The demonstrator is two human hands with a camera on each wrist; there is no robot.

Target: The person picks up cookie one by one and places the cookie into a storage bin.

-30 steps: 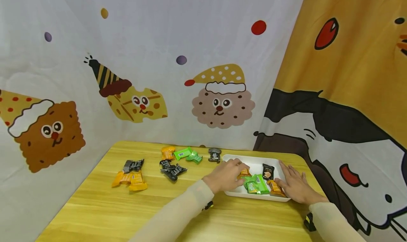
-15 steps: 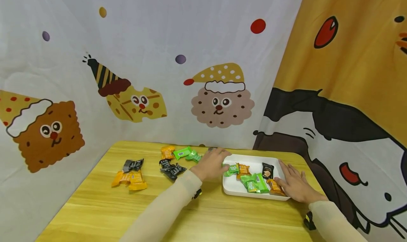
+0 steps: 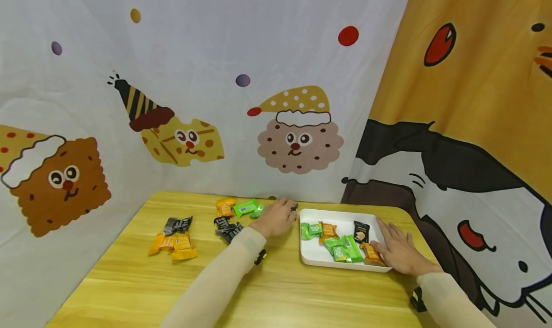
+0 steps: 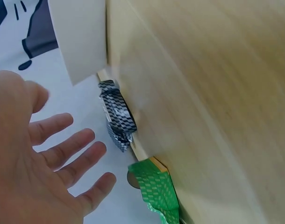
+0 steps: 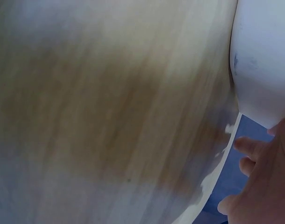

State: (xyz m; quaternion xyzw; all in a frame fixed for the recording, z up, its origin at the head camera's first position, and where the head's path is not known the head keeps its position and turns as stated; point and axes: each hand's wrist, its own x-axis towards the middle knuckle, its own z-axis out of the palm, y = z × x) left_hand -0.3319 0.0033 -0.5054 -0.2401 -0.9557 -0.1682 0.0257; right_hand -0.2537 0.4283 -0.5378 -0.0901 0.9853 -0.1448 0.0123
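My left hand (image 3: 276, 219) hovers over the table's back part, just left of the white tray (image 3: 319, 261). In the left wrist view its fingers are spread and slightly bent, apart from a black-checked wrapped candy (image 4: 117, 112). That candy is mostly hidden in the head view. A green wrapped candy (image 4: 156, 191) lies nearby. My right hand (image 3: 401, 251) rests along the tray's right rim with extended fingers, the thumb by an orange candy (image 3: 372, 254). Inside the tray are green candies (image 3: 345, 249), another orange candy (image 3: 328, 230) and a black packet (image 3: 361, 232).
On the wooden table (image 3: 129, 280), orange candies (image 3: 183, 246) and a black candy (image 3: 178, 225) form a group at the left. Another group holds black candies (image 3: 226, 228), an orange one (image 3: 225, 207) and a bright green one (image 3: 246, 208). A printed cloth (image 3: 194, 45) hangs behind.
My left hand has left the tray and moved left toward the black-checked candy at the back. A green candy now shows at the tray's left end. My right hand stays put.
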